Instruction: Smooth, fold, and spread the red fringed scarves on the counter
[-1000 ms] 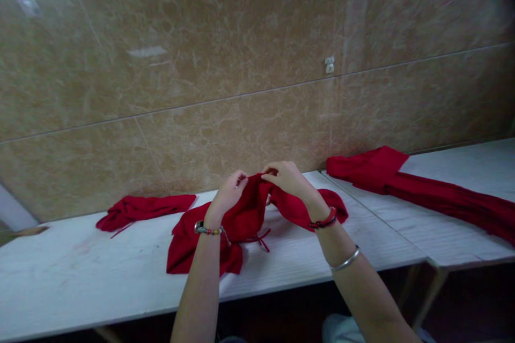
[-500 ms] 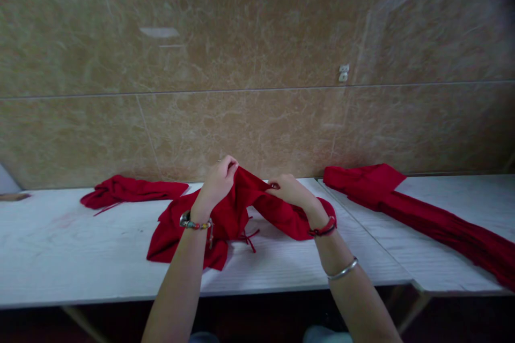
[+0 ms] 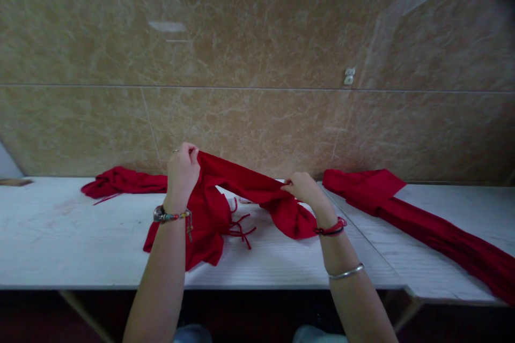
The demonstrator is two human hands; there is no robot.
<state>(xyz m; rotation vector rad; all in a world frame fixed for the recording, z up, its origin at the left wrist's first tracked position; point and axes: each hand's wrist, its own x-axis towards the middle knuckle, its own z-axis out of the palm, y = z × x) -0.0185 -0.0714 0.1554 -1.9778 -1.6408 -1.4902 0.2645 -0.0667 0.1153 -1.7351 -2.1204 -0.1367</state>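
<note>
A red fabric piece with thin ties (image 3: pixel 241 176), perhaps a garment, is stretched between my two hands above the white table. My left hand (image 3: pixel 184 169) is closed on its upper left edge and raised higher than the other. Farther right, my right hand (image 3: pixel 303 190) pinches the same edge between thumb and fingers. Below the left hand, the loose part of the fabric hangs in folds onto the tabletop, partly hidden by my forearm. Several thin red ties (image 3: pixel 241 230) dangle from its middle. Another bunched end lies under my right hand.
On the white table (image 3: pixel 80 246), a crumpled red cloth (image 3: pixel 124 181) lies at the back left. A long folded strip of red fabric (image 3: pixel 434 225) runs across the right side. Behind stands a brown tiled wall (image 3: pixel 241 53) with a small white fixture (image 3: pixel 349 76).
My hands have moved apart, the left going left and up and the right slightly right. The fabric edge between them, bunched before, is now drawn out long. The camera view has levelled.
</note>
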